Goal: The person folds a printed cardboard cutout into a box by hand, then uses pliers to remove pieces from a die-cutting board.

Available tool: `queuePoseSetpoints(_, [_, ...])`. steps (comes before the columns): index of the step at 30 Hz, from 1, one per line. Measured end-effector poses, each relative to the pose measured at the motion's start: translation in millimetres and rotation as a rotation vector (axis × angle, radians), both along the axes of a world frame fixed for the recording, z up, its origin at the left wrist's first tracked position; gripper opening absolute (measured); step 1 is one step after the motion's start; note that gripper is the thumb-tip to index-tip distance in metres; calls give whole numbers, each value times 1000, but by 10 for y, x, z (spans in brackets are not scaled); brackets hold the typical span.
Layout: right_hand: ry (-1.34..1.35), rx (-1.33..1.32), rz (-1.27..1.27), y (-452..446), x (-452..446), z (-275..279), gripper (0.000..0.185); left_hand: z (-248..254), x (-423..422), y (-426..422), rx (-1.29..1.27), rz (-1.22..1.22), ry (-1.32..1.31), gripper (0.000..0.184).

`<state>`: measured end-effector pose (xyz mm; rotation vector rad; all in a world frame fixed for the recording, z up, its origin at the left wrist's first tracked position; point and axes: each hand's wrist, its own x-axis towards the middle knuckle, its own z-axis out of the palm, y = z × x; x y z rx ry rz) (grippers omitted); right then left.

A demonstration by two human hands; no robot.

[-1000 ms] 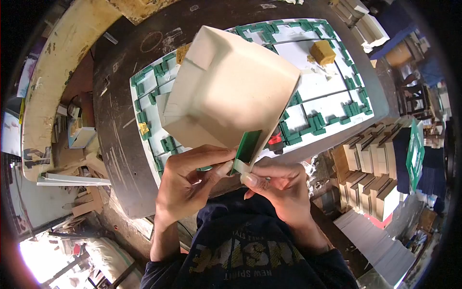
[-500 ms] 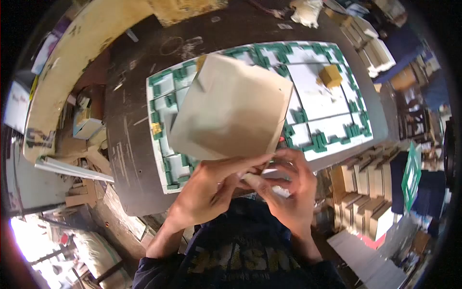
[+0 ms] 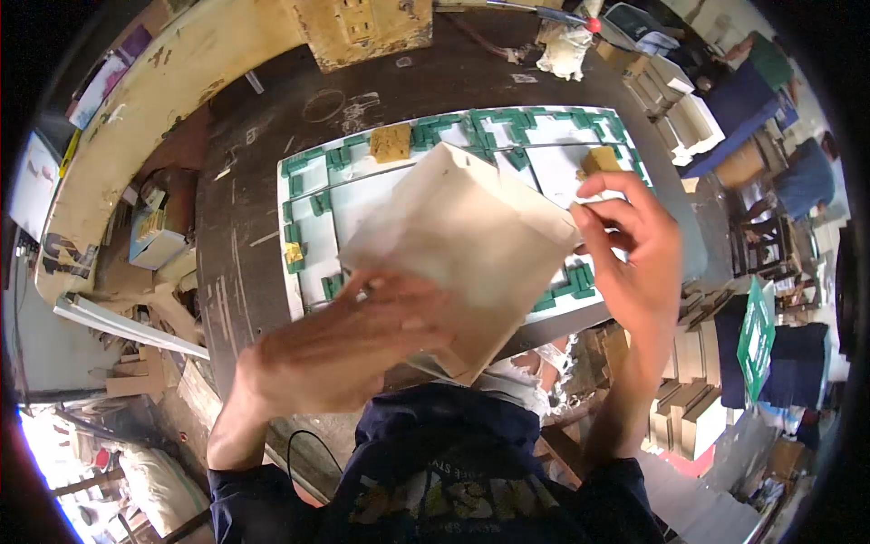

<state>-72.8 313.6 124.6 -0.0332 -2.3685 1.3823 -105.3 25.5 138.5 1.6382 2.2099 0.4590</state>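
Cardboard box [image 3: 471, 240] sits tilted over the white board [image 3: 362, 204], blurred left hand [image 3: 340, 340] against its near-left side, right hand [image 3: 639, 240] narrowed at its right corner, neither grip determinable; uneven support could, in my judgement, crease that corner.

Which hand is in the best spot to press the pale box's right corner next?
Probably the right hand: its fingers are close to that corner of the pale box. The left hand is at the near-left side.
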Motion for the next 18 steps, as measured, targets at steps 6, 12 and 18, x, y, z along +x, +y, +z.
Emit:
queuePoseSetpoints(6, [-91,-28,33,-90,-131,-178,16,-387,226,212,192,69,45,29])
queuePoseSetpoints(12, [396,20,41,-528,346,-44,72,44,56,444,1262,1026,-297,13])
queuePoseSetpoints(18, [292,275,36,-872,297,-22,101,-49,114,557,1220,1003,-363,21])
